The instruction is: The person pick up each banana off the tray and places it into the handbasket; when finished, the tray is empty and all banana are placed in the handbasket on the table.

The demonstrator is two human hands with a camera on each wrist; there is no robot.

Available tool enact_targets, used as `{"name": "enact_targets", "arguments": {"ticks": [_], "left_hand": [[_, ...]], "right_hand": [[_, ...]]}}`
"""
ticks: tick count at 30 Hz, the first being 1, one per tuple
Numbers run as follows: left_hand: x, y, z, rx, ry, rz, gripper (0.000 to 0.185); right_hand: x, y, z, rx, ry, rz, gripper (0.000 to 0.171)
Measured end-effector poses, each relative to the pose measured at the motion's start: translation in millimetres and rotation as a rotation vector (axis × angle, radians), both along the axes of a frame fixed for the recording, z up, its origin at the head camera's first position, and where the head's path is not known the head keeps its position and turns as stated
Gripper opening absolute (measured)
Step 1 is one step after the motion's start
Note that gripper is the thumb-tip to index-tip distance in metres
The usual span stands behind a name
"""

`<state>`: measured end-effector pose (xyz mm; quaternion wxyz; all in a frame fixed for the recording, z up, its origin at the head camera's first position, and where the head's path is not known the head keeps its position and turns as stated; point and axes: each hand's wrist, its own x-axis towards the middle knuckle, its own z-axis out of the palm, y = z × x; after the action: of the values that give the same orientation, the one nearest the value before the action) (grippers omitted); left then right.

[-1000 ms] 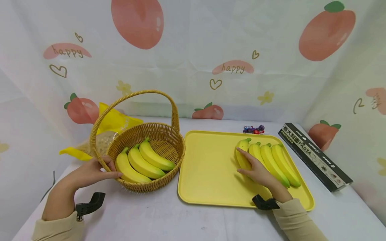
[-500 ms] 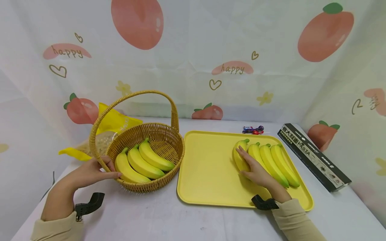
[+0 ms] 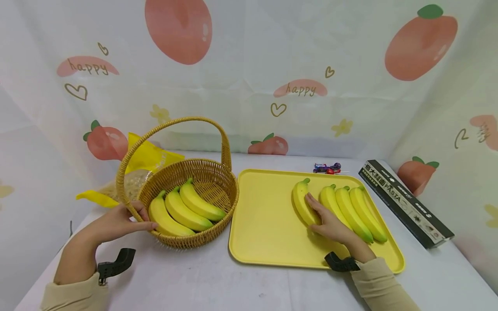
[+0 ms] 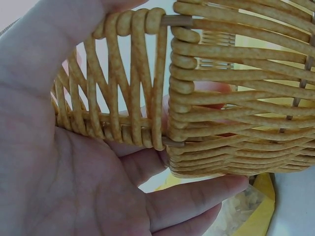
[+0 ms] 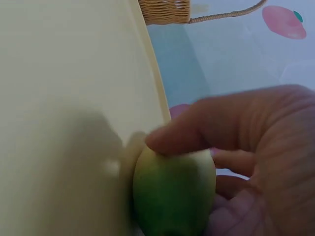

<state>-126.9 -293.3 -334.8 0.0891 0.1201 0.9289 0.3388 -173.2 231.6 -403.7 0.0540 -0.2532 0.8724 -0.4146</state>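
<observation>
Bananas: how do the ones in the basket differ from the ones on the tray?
The basket bananas number three, joined in a bunch; the tray bananas number four. The right hand holds one tray banana, apart from its three neighbours; the left hand grips only the basket. All are yellow with green tips.

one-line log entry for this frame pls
left hand: grips wicker basket rim | right hand: grips leftmost banana on yellow tray | three bananas beside it

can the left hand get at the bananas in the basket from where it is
Probably yes. The left hand grips the basket rim right beside the bananas, and the basket is open on top; it would have to let go of the rim first.
</observation>
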Motion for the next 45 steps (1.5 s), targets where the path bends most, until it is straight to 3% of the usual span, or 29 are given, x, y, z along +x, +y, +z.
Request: {"name": "enact_targets", "arguments": {"ticks": [8,18,31,45], "left_hand": [[-0.4,1,0.1,-0.012,-0.012,0.004,0.025],[-0.9,0,0.5,-0.014,-0.016,0.005,0.025],[0.0,1,-0.4,-0.018,-0.006,0.013,0.026],[-1.2,-1,-1.2,-0.021,0.005,0.003,0.024]], "right_hand": [[0.0,0,-1.9,0.066,-0.030,-0.062,0.073],[-0.5,0,-1.9,0.102,-0.015,-0.064,0.070],[-0.3,-4,10.1,0.124,-0.018,0.037,0.066],[-0.3,-29,39.5,0.070,-0.021,0.135,0.064]]}}
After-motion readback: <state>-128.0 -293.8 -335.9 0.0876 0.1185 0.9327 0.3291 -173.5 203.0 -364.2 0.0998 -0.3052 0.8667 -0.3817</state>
